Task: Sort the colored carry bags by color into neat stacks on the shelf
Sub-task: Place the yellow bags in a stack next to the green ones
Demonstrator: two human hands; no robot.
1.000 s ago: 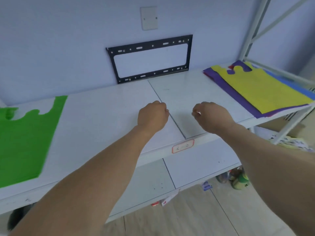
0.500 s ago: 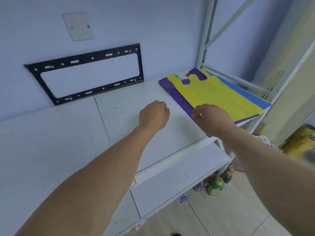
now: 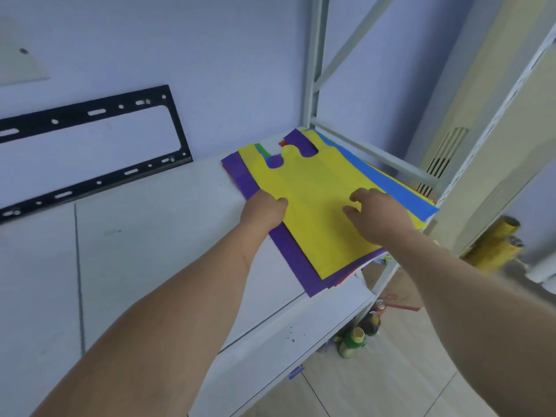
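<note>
A pile of flat carry bags lies at the right end of the white shelf (image 3: 150,236). On top is a yellow bag (image 3: 316,182), over a purple bag (image 3: 294,257) and a blue bag (image 3: 391,188). Slivers of green (image 3: 261,149) and red (image 3: 282,143) show at the far edge. My left hand (image 3: 264,210) is curled at the yellow bag's left edge, thumb on top of it. My right hand (image 3: 376,218) rests on the yellow bag's right part with its fingers apart.
A black metal bracket (image 3: 99,182) leans against the wall behind the shelf. The white shelf upright (image 3: 313,70) stands just behind the pile. A lower shelf (image 3: 285,335) juts out below, with bottles (image 3: 355,341) on the floor and yellow rolls (image 3: 493,245) at right.
My view has swung right, away from the green bag at the left. Both hands have moved from the bare shelf onto the yellow bag on the pile.
</note>
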